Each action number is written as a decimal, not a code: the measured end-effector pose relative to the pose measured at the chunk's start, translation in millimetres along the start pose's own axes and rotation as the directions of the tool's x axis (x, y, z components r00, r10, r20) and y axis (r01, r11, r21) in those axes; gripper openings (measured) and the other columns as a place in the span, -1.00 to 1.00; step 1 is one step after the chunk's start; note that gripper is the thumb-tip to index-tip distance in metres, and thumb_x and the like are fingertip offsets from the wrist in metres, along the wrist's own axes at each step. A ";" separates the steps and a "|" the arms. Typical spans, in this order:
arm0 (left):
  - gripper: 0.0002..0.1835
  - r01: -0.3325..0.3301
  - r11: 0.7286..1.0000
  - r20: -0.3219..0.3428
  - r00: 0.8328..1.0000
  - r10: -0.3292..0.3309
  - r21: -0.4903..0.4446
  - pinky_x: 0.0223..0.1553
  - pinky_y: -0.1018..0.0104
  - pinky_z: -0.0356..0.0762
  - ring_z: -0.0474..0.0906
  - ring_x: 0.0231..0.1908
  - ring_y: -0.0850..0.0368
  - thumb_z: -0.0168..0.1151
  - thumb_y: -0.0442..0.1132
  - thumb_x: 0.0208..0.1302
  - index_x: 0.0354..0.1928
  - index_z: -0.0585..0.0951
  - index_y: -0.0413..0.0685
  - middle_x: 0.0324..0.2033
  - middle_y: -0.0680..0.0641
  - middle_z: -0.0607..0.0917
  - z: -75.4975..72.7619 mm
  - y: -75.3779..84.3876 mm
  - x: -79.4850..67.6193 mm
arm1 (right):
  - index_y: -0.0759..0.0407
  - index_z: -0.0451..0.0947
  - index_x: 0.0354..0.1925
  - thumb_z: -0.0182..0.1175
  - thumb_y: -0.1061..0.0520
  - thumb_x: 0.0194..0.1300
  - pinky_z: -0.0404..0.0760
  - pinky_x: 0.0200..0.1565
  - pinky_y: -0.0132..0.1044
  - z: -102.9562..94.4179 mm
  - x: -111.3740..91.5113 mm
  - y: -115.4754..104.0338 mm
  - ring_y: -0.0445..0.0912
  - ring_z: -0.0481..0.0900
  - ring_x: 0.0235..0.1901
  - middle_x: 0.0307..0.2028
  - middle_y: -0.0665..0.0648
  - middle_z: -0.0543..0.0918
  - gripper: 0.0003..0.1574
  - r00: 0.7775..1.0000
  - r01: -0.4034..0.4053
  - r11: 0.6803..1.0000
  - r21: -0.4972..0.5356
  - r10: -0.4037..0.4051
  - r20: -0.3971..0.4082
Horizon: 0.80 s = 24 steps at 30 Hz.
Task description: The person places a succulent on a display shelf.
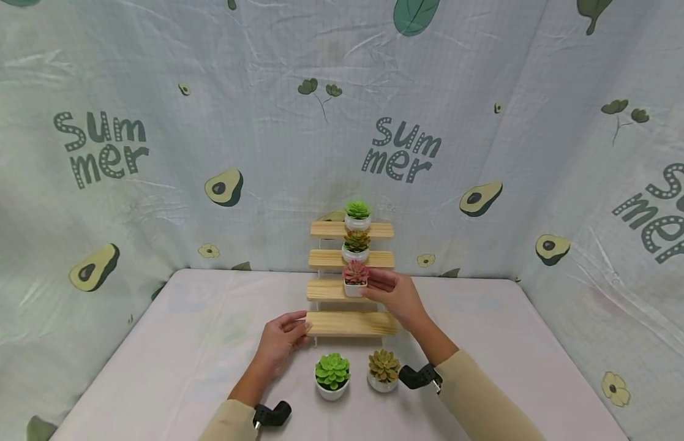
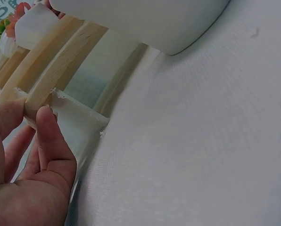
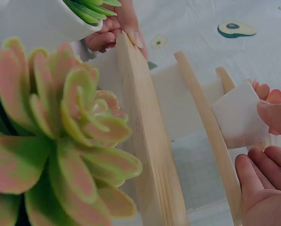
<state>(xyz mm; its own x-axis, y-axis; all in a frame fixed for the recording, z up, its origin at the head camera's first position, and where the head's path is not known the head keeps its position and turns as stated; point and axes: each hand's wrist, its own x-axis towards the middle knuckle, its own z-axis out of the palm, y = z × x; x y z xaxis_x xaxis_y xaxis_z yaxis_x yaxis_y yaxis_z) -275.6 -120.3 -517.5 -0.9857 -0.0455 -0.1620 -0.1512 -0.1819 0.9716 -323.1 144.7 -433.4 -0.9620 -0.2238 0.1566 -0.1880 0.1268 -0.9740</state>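
A small tiered stand with light wooden shelves (image 1: 351, 324) stands at the back middle of the table. With thumb and fingers, my left hand (image 1: 281, 340) pinches the left end of its lowest shelf (image 2: 55, 70). My right hand (image 1: 398, 297) holds a pink succulent in a white pot (image 1: 355, 278) at the second shelf from the bottom, the thumb against the pot (image 3: 239, 115) in the right wrist view. Above it, a reddish-green succulent (image 1: 356, 245) sits on the third shelf and a bright green succulent (image 1: 357, 214) on the top one.
In front of the stand, a green succulent in a white pot (image 1: 332, 376) and an olive-brown succulent (image 1: 383, 370) stand on the white-covered table (image 1: 209, 343). The latter is close by my right forearm. A printed sheet (image 1: 275, 153) hangs behind the stand.
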 end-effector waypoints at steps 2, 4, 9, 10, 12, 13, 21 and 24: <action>-0.56 -0.002 1.000 0.000 1.000 0.002 -0.006 -0.36 0.37 0.66 0.61 -0.37 0.17 0.35 -0.29 0.12 0.08 0.55 -0.18 -0.20 -0.12 0.67 0.2 0.5 0.1 | 0.04 0.51 0.12 0.42 0.07 0.04 0.63 -0.02 -0.29 -1.2 -2.8 -0.7 -0.04 0.56 0.09 0.08 0.10 0.60 -0.37 1.000 0.006 1.000 -0.002 -0.006 -0.007; -0.56 -0.007 1.000 0.002 1.000 0.007 -0.007 -0.37 0.37 0.66 0.61 -0.38 0.17 0.34 -0.29 0.13 0.08 0.55 -0.19 -0.20 -0.13 0.67 0.4 0.8 0.3 | 0.08 0.51 0.12 0.43 0.07 0.03 0.63 -0.02 -0.30 -2.3 -5.2 -0.6 -0.04 0.56 0.09 0.08 0.12 0.60 -0.35 1.000 0.002 1.000 0.009 -0.002 -0.013; -0.57 -0.011 1.000 -0.003 1.000 0.011 -0.002 -0.37 0.37 0.65 0.60 -0.38 0.17 0.34 -0.30 0.14 0.08 0.55 -0.20 -0.20 -0.13 0.67 0.4 -0.5 0.5 | 0.13 0.50 0.13 0.43 0.05 0.03 0.63 -0.04 -0.35 -3.1 -13.1 -2.0 -0.03 0.56 0.09 0.07 0.13 0.60 -0.33 1.000 -0.017 1.000 0.014 0.017 -0.016; -0.57 -0.007 1.000 -0.007 1.000 0.007 -0.001 -0.37 0.37 0.66 0.60 -0.38 0.17 0.34 -0.30 0.14 0.08 0.55 -0.19 -0.20 -0.12 0.67 0.5 -0.4 0.1 | 0.17 0.48 0.14 0.42 0.07 0.05 0.63 -0.04 -0.36 -3.6 -14.4 -1.9 -0.02 0.56 0.10 0.08 0.15 0.60 -0.32 1.000 -0.023 1.000 0.012 0.023 -0.011; -0.57 -0.004 1.000 -0.009 1.000 0.004 0.007 -0.36 0.37 0.66 0.60 -0.37 0.17 0.32 -0.31 0.15 0.09 0.55 -0.19 -0.19 -0.12 0.67 0.6 -0.3 -0.6 | 0.21 0.46 0.17 0.40 0.08 0.08 0.62 -0.04 -0.37 -4.1 -18.0 -2.0 0.02 0.53 0.12 0.10 0.18 0.58 -0.31 1.000 -0.029 0.999 0.018 0.029 0.002; -0.58 -0.003 1.000 -0.009 1.000 0.003 0.009 -0.35 0.36 0.66 0.60 -0.37 0.16 0.31 -0.32 0.16 0.09 0.54 -0.19 -0.19 -0.13 0.67 0.6 -0.2 -0.8 | 0.23 0.45 0.17 0.40 0.08 0.08 0.62 -0.03 -0.38 -4.2 -20.0 -2.2 0.03 0.52 0.13 0.11 0.19 0.57 -0.30 0.999 -0.033 0.999 0.019 0.033 0.004; -0.58 -0.009 1.000 -0.002 1.000 0.009 -0.010 -0.34 0.34 0.67 0.61 -0.38 0.15 0.32 -0.32 0.16 0.09 0.54 -0.22 -0.22 -0.13 0.68 1.0 1.6 -1.2 | 0.16 0.52 0.09 0.44 -0.03 0.00 0.61 -0.02 -0.39 -4.6 -38.1 2.9 0.00 0.56 0.09 0.07 0.17 0.61 -0.31 0.998 0.000 0.999 0.043 0.003 -0.059; -0.58 -0.013 1.000 0.003 1.000 0.013 -0.006 -0.33 0.33 0.67 0.62 -0.37 0.14 0.31 -0.33 0.16 0.09 0.54 -0.22 -0.22 -0.13 0.68 1.2 2.0 -0.9 | 0.14 0.55 0.06 0.45 -0.03 -0.02 0.61 -0.03 -0.39 -5.5 -47.2 5.0 0.00 0.58 0.07 0.06 0.21 0.60 -0.34 0.997 0.009 0.998 0.061 -0.004 -0.080</action>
<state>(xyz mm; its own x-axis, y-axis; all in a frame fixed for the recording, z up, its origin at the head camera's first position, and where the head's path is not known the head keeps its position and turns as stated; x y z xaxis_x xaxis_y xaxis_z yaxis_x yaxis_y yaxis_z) -275.1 -119.4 -515.2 -0.9878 -0.0450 -0.1490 -0.1382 -0.1875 0.9725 -279.8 161.2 -444.8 -0.9740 -0.1464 0.1727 -0.1837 0.0655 -0.9808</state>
